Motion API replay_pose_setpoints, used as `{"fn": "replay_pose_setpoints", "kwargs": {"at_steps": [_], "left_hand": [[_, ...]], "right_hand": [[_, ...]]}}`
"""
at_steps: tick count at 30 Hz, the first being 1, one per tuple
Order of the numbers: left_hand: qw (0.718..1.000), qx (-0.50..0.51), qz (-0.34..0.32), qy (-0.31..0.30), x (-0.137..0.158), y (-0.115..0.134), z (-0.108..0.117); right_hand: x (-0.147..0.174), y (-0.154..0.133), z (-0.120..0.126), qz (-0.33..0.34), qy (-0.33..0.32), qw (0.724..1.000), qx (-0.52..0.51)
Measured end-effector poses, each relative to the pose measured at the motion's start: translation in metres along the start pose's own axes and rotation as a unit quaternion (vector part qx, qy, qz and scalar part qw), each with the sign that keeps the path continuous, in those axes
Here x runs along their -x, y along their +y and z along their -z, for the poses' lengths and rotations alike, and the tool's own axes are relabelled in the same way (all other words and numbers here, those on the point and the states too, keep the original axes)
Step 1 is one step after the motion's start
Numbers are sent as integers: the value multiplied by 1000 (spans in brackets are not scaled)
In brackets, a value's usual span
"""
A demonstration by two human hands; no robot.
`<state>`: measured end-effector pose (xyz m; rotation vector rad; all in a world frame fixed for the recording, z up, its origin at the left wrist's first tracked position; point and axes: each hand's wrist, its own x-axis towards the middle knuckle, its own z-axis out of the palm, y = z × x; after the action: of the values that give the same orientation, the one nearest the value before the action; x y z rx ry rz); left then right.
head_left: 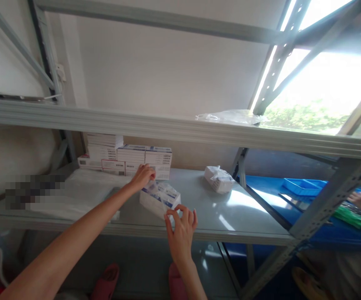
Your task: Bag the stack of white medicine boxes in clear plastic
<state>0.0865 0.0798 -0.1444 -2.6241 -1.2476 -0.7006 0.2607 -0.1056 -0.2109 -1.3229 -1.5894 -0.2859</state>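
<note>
Cardboard box (159,199), flat, rectangular, white with blue print and seemingly in clear film, lies on the smooth grey metal shelf (245,216), its long axis running from back-left to front-right. I see my left hand (143,176) resting fingers-down on its far end, my right hand (182,231) pinching the near corner. Matching stacked boxes (127,157) stand just behind.

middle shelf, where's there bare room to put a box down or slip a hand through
The shelf is bare between the wrapped box bundle under both hands and the bagged packet, and from that packet out to the right front corner. The back left is crowded: stacked boxes and plastic sheeting, with the left hand against them.
</note>
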Motion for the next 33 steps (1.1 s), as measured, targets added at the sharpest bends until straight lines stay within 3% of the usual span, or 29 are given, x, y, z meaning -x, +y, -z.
{"fn": "replay_pose_setpoints", "kwargs": {"at_steps": [6, 9, 11, 14, 16, 19, 22, 25, 28, 33], "left_hand": [[1000, -1, 21, 3, 2, 5, 4], [991, -20, 71, 110, 14, 15, 18], [969, -11, 125, 215, 30, 26, 28], [926, 53, 178, 330, 66, 49, 29], [911, 105, 186, 353, 94, 69, 15], [892, 199, 234, 331, 130, 99, -27], [846, 305, 296, 320, 148, 122, -73], [800, 391, 326, 317, 146, 137, -100], [740, 482, 372, 287, 133, 150, -102], [620, 581, 451, 272, 127, 183, -82]], "right_hand": [[12, 13, -10, -18, 23, 999, -15], [6, 39, -17, -56, 42, 997, -36], [-1, 56, -21, -101, -21, 993, -63], [-14, 69, -26, -161, -177, 962, -131], [-19, 68, -27, -169, -236, 942, -166], [-22, 59, -29, -166, -231, 943, -175], [-19, 51, -29, -167, -203, 952, -155], [-12, 46, -29, -149, -175, 965, -127], [-3, 42, -29, -142, -140, 973, -113], [14, 30, -19, -166, -91, 976, -112]]}}
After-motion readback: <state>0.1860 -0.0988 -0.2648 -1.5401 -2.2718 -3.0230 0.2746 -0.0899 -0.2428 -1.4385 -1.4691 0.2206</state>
